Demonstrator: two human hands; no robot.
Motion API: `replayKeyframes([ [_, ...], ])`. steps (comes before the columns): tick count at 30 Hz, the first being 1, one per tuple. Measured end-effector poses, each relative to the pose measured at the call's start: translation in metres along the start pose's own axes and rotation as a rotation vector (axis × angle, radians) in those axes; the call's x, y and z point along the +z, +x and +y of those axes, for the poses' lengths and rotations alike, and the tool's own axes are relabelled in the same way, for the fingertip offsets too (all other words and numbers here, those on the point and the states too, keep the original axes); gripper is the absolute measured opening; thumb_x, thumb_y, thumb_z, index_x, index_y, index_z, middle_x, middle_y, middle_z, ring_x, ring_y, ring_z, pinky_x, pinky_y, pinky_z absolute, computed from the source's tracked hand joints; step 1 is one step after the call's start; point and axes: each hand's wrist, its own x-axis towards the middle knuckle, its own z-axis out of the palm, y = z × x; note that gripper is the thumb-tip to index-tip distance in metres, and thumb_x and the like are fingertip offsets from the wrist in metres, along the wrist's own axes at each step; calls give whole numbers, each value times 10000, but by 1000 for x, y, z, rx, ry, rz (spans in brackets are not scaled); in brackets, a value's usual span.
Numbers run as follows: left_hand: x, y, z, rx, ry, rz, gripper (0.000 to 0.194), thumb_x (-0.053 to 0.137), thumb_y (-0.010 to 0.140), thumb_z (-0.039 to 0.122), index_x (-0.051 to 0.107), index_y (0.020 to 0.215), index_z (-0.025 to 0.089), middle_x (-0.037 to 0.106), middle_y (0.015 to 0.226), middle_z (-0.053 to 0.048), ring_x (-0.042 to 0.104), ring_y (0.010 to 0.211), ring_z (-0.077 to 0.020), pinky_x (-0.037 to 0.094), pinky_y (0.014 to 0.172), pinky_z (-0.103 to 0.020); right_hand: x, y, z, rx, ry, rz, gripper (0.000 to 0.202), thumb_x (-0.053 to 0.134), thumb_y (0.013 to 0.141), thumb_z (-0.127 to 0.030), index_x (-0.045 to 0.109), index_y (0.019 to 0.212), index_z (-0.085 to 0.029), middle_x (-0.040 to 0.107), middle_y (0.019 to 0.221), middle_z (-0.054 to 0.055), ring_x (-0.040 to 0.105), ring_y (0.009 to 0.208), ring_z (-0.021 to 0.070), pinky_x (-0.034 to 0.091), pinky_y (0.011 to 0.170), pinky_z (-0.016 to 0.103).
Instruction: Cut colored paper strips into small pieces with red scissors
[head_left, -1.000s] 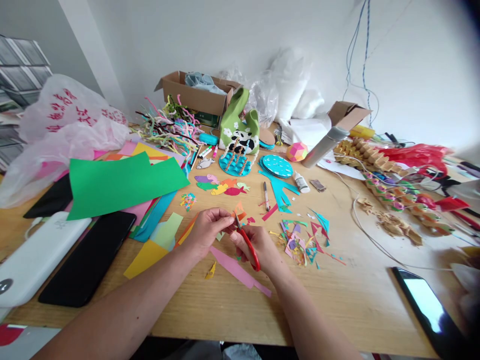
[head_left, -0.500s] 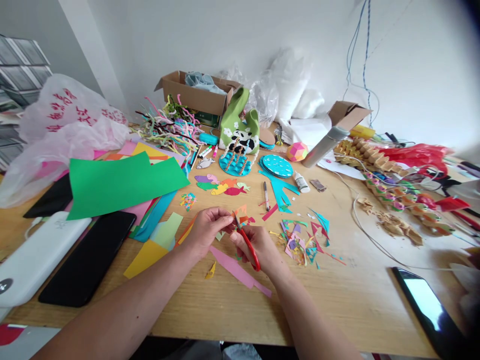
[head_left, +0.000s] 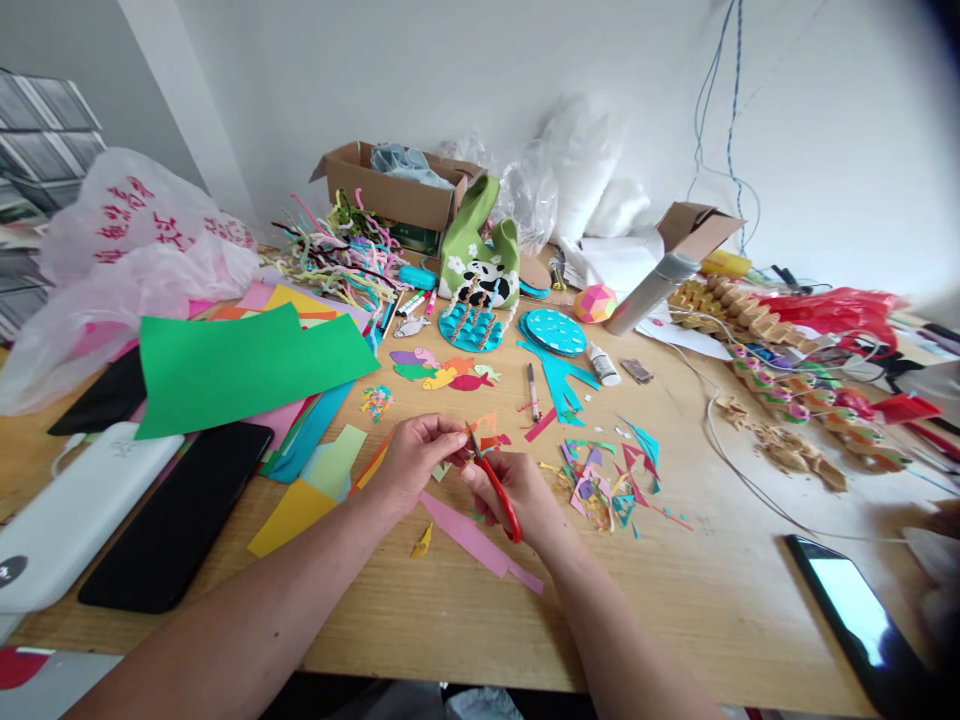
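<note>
My right hand [head_left: 517,500] grips a pair of red-handled scissors [head_left: 501,492], their dark blades pointing up and left. Close by, the thumb and fingers of my left hand [head_left: 420,455] are pinched together at the blade tips; whatever they hold is too small to make out. Beneath and behind the hands lie orange and red paper scraps [head_left: 489,425]. A long pink paper strip [head_left: 469,535] rests on the table below them, with a small yellow scrap [head_left: 422,541] beside it. Farther back, several colourful paper fish [head_left: 442,372] lie in an overlapping group.
Green paper [head_left: 255,370] tops a stack at left, near a black phone [head_left: 176,515] and white power bank [head_left: 82,520]. Cut scraps [head_left: 604,485] lie at right. A panda bag [head_left: 480,260] stands behind; a lit phone [head_left: 855,620] sits front right.
</note>
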Motion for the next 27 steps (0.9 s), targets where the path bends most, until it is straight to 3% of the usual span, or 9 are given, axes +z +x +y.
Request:
replayKeyframes([
  [27, 1, -1, 4, 2, 33, -16, 125, 709, 655, 260, 639, 650, 156, 633, 610, -4, 575, 596, -129, 438, 604, -252, 0, -1, -4, 27, -13, 0, 485, 641, 745, -615, 509, 615, -166, 561, 474, 1, 543, 382, 124, 342, 352, 191],
])
